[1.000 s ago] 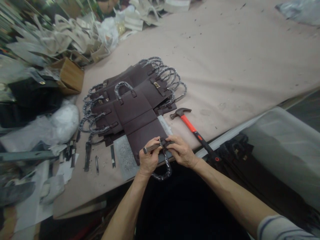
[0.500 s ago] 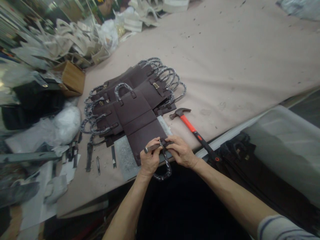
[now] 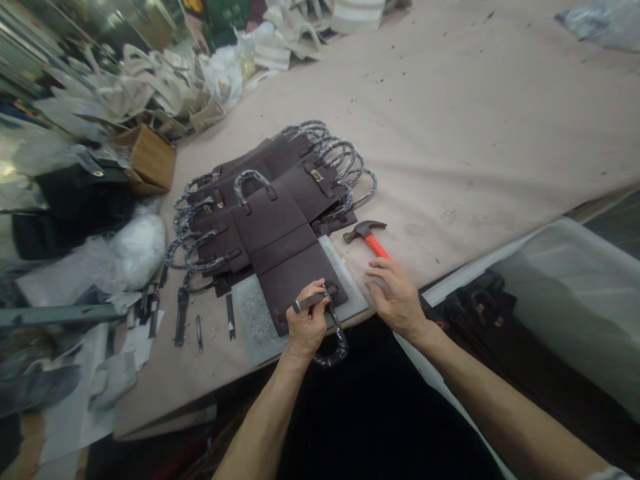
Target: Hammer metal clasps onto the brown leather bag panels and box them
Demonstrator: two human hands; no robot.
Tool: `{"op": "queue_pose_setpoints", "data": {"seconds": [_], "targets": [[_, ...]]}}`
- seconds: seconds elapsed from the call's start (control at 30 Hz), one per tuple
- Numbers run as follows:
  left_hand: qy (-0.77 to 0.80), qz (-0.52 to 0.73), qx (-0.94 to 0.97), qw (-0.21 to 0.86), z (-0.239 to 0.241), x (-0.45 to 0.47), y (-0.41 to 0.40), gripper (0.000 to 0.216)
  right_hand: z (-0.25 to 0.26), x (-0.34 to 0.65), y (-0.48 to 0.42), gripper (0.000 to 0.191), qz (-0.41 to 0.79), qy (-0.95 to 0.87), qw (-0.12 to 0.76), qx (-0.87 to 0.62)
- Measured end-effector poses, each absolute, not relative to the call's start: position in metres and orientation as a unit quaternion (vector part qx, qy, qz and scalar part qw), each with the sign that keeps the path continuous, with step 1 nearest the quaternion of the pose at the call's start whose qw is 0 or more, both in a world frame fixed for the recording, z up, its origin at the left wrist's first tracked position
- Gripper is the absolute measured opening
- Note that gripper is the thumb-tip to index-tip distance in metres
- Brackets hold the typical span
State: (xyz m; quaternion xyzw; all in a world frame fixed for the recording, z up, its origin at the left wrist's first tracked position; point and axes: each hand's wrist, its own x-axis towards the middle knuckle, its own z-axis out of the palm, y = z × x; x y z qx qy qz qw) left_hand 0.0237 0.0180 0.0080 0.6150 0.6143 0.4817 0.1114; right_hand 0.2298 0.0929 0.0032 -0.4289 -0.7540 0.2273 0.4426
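Observation:
My left hand (image 3: pixel 307 327) is closed around a short dark metal punch (image 3: pixel 307 303), held tilted over the near end of a dark brown leather bag panel (image 3: pixel 295 270). Its tip is near the base of a plastic-wrapped handle (image 3: pixel 340 343) that hangs over the table edge. A second wrapped handle (image 3: pixel 253 175) stands at the panel's far end. Under the panel lies a grey slab (image 3: pixel 250 317). My right hand (image 3: pixel 397 297) is open, fingers apart, over the grip of a claw hammer (image 3: pixel 375 245), hiding most of its handle; whether it touches is unclear.
More brown bag panels with wrapped handles (image 3: pixel 310 190) are heaped beyond. Strips and a slim metal rod (image 3: pixel 199 333) lie left. A cardboard box (image 3: pixel 153 160), plastic bags and pale bag pieces (image 3: pixel 165 87) line the far left. A person's hand (image 3: pixel 200 40) shows behind. A translucent bin (image 3: pixel 560 267) stands right.
My right hand has let go of the work at the handle base and moved right to the hammer's handle. My left hand keeps the punch. The view has shifted slightly.

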Motion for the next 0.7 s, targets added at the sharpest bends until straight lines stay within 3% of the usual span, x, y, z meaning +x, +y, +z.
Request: {"op": "queue_pose_setpoints", "data": {"seconds": [0.1,0.23,0.53,0.63,0.7], "targets": [[0.614,0.480,0.615,0.119,0.006,0.023,0.019,0.010,0.002,0.253,0.111,0.018,0.161,-0.738,0.398,-0.520],[0.623,0.469,0.615,0.121,0.008,0.023,0.023,0.012,-0.004,0.275,0.125,0.024,0.156,-0.747,0.266,-0.589],[0.629,0.456,0.622,0.103,0.012,0.029,0.028,0.014,0.011,0.265,0.121,0.026,0.155,-0.774,0.073,-0.610],[0.632,0.458,0.614,0.115,0.010,0.026,0.027,0.014,0.018,0.263,0.127,0.022,0.179,-0.769,0.051,-0.612],[0.632,0.455,0.614,0.128,0.009,0.024,0.028,0.014,0.022,0.264,0.134,0.017,0.260,-0.736,0.085,-0.619]]}}
